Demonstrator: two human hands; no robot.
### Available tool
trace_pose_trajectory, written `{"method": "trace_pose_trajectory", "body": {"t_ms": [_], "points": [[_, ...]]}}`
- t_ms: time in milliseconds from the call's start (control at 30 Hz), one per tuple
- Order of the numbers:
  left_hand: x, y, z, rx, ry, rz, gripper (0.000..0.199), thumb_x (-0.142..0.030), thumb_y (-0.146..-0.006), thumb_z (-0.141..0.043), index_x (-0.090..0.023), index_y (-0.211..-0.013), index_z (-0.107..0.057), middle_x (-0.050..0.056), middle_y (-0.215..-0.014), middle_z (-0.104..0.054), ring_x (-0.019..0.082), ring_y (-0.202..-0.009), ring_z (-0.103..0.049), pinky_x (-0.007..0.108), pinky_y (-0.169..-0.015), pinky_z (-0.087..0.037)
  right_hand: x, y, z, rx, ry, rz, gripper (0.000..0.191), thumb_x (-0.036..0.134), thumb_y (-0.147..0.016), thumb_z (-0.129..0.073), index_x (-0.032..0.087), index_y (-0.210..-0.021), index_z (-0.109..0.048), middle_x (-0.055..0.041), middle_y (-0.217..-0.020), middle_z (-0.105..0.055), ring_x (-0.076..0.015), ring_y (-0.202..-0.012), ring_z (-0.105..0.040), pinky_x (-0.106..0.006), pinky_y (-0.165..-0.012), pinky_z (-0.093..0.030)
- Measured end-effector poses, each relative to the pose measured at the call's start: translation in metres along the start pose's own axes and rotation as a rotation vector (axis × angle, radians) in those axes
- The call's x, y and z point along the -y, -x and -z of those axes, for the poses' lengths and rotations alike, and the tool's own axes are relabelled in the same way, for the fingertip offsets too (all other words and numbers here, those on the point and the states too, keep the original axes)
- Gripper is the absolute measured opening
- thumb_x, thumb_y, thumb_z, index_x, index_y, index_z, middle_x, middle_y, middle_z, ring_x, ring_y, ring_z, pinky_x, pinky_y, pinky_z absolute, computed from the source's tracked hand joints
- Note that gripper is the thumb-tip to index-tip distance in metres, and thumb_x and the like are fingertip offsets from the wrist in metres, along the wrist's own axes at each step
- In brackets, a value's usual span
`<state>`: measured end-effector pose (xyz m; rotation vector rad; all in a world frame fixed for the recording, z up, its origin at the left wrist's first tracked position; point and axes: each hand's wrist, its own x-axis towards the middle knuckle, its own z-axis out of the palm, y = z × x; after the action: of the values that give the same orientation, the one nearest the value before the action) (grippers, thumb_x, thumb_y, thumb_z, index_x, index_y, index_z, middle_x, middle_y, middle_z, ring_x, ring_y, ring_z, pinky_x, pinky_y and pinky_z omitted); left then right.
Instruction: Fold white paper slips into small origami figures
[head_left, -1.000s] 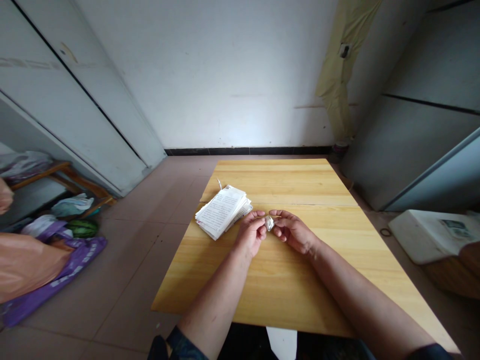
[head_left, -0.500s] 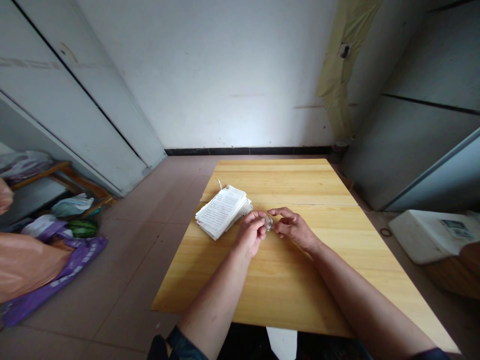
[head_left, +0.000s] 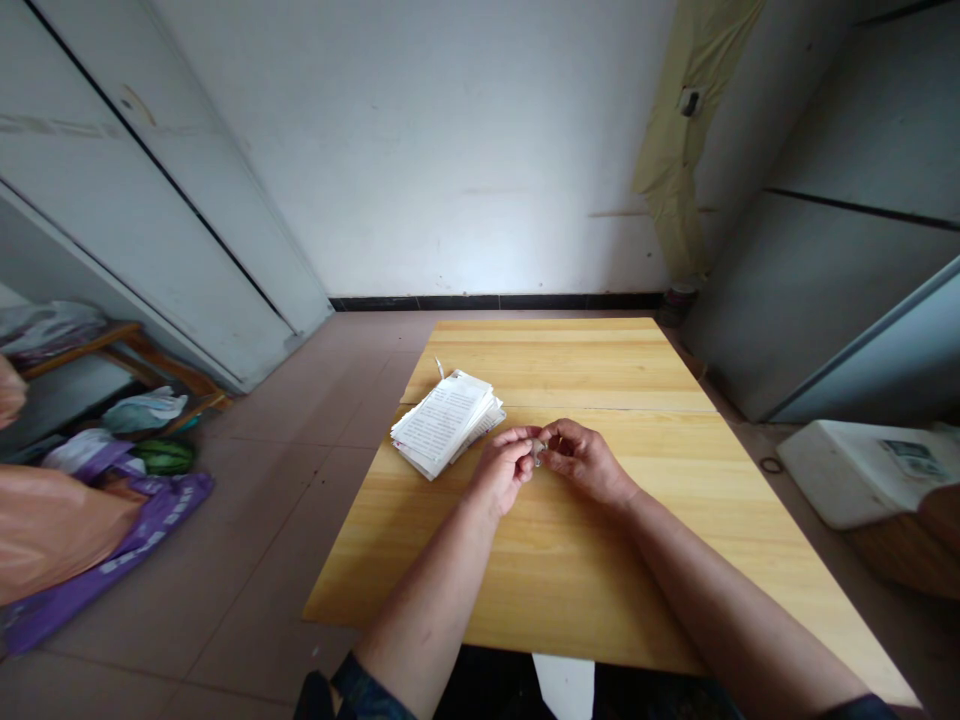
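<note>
Between my hands, over the middle of the table, is a small shiny, partly see-through thing point(head_left: 538, 450); its kind is too small to make out. My left hand point(head_left: 505, 466) pinches it between thumb and fingers. From the right, my right hand point(head_left: 583, 460) has its thumb and forefinger closed on the same thing, and the fingertips of both hands nearly meet. Just beyond my left hand lies a stack of printed paper sheets point(head_left: 444, 420), its edges uneven. The fingers hide much of the small thing.
The wooden table point(head_left: 570, 360) has a seam across it. To the left, on the floor, are a purple bag point(head_left: 150, 530) and a watermelon point(head_left: 165, 457) by a low wooden rack point(head_left: 161, 365). A white box point(head_left: 847, 470) stands to the right of the table.
My right hand has moved left, and its parted thumb and forefinger have closed on the small shiny thing. My left hand and the paper stack stay nearly where they were.
</note>
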<state>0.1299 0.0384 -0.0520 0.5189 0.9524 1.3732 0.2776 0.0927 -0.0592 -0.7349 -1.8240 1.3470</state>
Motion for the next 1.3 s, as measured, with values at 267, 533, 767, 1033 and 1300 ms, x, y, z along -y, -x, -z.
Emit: {"method": "trace_pose_trajectory", "body": {"t_ms": [267,533,767,1033,1300], "points": [[0.0,-0.002,0.002,0.011,-0.01,0.009,0.019,-0.013,-0.064,-0.067,-0.01,-0.082,-0.065,0.003,-0.069,-0.059,0.001,-0.044,-0.04,0.017,-0.042,-0.02,0.002,0.0,0.003,0.058,-0.01,0.015,0.019,0.035,-0.076,-0.07,0.021,-0.089,-0.066,-0.0036,-0.081,-0.063,-0.0169,-0.072,-0.057,-0.03,-0.068,-0.045],[-0.001,-0.006,0.003,0.033,-0.037,0.027,0.021,-0.013,-0.062,-0.067,-0.009,-0.082,-0.065,0.002,-0.069,-0.059,0.001,-0.043,-0.038,0.018,-0.042,-0.016,0.002,0.0,0.006,0.083,-0.004,0.004,0.02,0.035,-0.076,-0.069,0.021,-0.09,-0.065,-0.0023,-0.077,-0.063,-0.0159,-0.068,-0.056,-0.028,-0.065,-0.043],[-0.002,-0.012,0.003,0.087,-0.076,0.026,0.022,-0.018,-0.061,-0.068,-0.01,-0.082,-0.065,0.0,-0.064,-0.056,0.001,-0.043,-0.036,0.018,-0.042,-0.016,0.0,0.0,0.01,0.11,0.114,0.051,0.015,0.031,-0.081,-0.063,0.02,-0.091,-0.061,-0.0001,-0.074,-0.061,-0.0133,-0.064,-0.053,-0.025,-0.061,-0.041],[-0.008,-0.008,0.003,0.204,-0.163,0.023,0.033,-0.02,-0.059,-0.072,-0.01,-0.089,-0.065,0.001,-0.073,-0.055,0.001,-0.048,-0.033,0.02,-0.044,-0.014,-0.001,0.0,0.01,0.086,0.218,0.064,0.013,0.024,-0.078,-0.061,0.021,-0.09,-0.057,0.0019,-0.071,-0.057,-0.0122,-0.062,-0.051,-0.023,-0.059,-0.041],[-0.002,-0.011,0.003,0.17,-0.357,-0.039,0.031,-0.02,-0.06,-0.067,-0.013,-0.09,-0.06,-0.001,-0.076,-0.054,0.002,-0.048,-0.032,0.02,-0.043,-0.018,-0.004,0.001,0.011,0.115,0.248,0.064,0.012,0.024,-0.079,-0.058,0.02,-0.09,-0.053,0.0024,-0.071,-0.056,-0.0111,-0.061,-0.05,-0.022,-0.058,-0.04]]}}
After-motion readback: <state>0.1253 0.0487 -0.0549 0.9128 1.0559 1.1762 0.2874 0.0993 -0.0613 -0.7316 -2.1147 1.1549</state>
